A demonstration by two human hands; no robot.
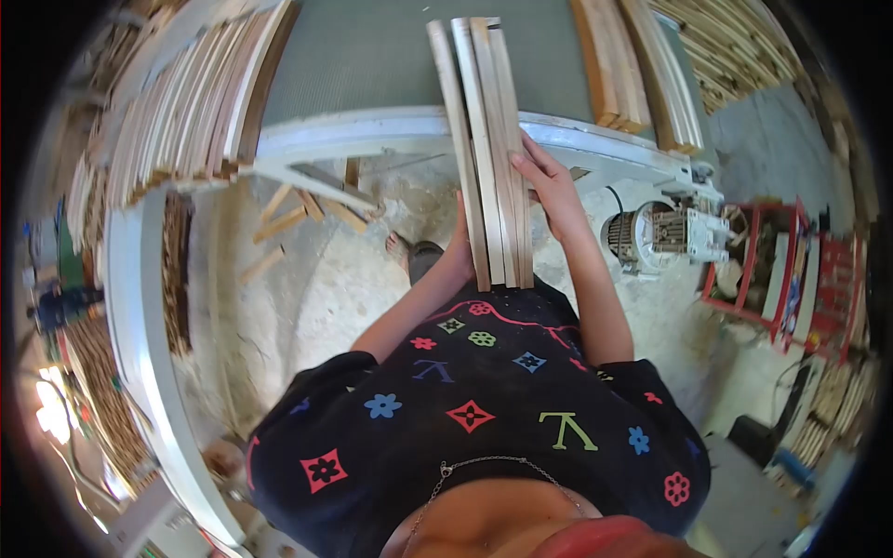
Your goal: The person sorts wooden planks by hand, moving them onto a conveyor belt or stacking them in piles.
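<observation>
Several long wooden slats [490, 158] stand on edge side by side as one bundle between my hands. Their near ends reach my shirt and their far ends lie over the green conveyor belt [372, 56]. My right hand [547, 181] is closed round the right side, its thumb on top of the outer slat. On the left side my left hand [458, 246] presses against the bundle, mostly hidden behind it. The leftmost slat leans a little apart from the others at its far end.
A row of stacked slats [200, 102] sits on the belt's left, more boards [609, 65] on its right. The white metal frame [353, 130] crosses before me. A motor [651, 232] and red rack [772, 270] stand at right. Wood offcuts [284, 219] lie below.
</observation>
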